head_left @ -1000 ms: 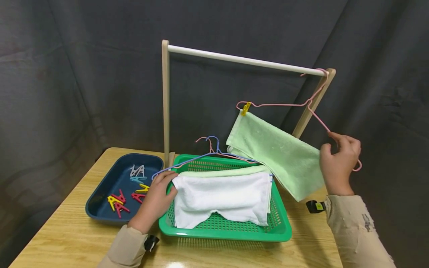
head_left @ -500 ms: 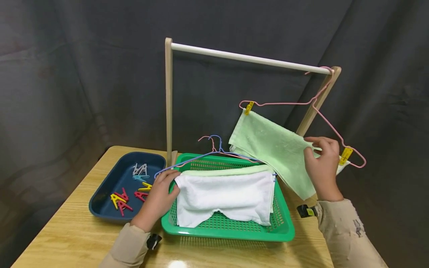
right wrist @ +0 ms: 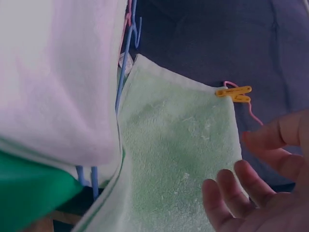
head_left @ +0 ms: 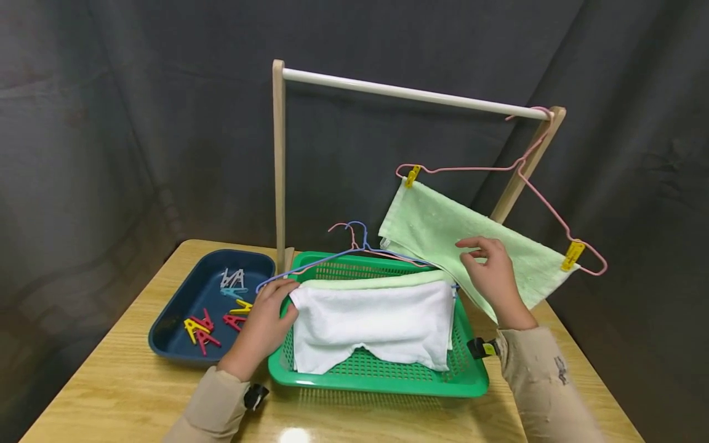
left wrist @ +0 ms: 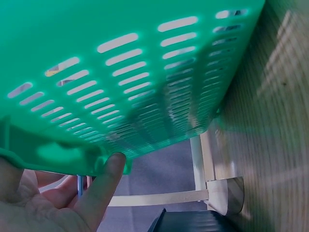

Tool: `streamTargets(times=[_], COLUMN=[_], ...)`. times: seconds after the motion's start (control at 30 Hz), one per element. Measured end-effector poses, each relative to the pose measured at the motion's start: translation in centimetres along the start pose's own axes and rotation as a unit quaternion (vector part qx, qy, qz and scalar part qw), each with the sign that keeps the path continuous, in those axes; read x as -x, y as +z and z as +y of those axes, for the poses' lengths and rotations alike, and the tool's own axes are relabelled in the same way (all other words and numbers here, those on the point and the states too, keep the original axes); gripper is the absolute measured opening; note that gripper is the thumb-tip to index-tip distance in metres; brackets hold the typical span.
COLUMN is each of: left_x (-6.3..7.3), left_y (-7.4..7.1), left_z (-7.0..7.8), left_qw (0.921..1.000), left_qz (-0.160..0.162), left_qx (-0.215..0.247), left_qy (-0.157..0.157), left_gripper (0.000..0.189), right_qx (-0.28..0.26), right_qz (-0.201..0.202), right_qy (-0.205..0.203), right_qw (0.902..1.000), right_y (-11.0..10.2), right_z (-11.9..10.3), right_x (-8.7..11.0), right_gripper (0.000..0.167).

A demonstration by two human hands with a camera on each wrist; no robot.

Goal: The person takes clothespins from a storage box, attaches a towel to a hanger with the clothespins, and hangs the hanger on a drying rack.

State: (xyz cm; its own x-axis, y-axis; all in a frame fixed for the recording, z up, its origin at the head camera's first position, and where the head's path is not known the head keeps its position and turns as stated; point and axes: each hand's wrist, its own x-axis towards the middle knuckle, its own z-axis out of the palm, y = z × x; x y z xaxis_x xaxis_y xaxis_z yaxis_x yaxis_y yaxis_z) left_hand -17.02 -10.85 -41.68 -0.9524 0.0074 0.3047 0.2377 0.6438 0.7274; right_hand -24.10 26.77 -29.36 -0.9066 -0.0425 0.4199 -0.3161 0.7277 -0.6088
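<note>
My left hand grips the left rim of a green plastic basket, beside the end of a blue hanger. In the basket lie a white towel and the pale green edge of another behind it. A light green towel hangs slanted from a pink hanger, held by a yellow clothespin at each end. In front of that towel is my right hand, fingers loosely bent and holding nothing. The right wrist view has its fingers overlapping the towel's edge.
A wooden rack with a white bar stands behind the basket and bears the pink hanger at its right end. At left, a dark blue tray holds several colored clothespins. A second pink hanger hook rises beside the blue one.
My right hand has come off the pink hanger's right end, touched the green towel's upper edge, and moved left and away from it. The left hand stays at the basket rim.
</note>
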Motion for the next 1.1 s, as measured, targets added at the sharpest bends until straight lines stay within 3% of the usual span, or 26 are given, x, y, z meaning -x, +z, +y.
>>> streamTargets(times=[0.33, 0.6, 0.93, 1.1], left_x=[0.0, 0.1, 0.0, 0.0], left_y=[-0.1, -0.1, -0.2, -0.2], left_z=[-0.1, -0.1, 0.1, 0.0], left_qw=[1.0, 0.9999, 0.9999, 0.9999], left_qz=[0.003, 0.002, -0.004, -0.006], left_qx=[0.003, 0.008, 0.01, 0.01], left_qy=[0.003, 0.006, 0.0, -0.002], left_gripper=[0.042, 0.042, 0.042, 0.042], right_qx=[-0.016, -0.029, -0.122, -0.142], right_qz=[-0.094, -0.161, -0.267, -0.307], right_qy=[0.041, 0.061, 0.067, 0.039], right_qw=[0.9946, 0.9847, 0.9537, 0.9402], right_y=[-0.4, -1.1, -1.9, -2.4], right_z=[-0.1, 1.0, 3.8, 4.9], right_x=[2.7, 5.4, 7.0, 7.3], right_gripper=[0.03, 0.037, 0.057, 0.061])
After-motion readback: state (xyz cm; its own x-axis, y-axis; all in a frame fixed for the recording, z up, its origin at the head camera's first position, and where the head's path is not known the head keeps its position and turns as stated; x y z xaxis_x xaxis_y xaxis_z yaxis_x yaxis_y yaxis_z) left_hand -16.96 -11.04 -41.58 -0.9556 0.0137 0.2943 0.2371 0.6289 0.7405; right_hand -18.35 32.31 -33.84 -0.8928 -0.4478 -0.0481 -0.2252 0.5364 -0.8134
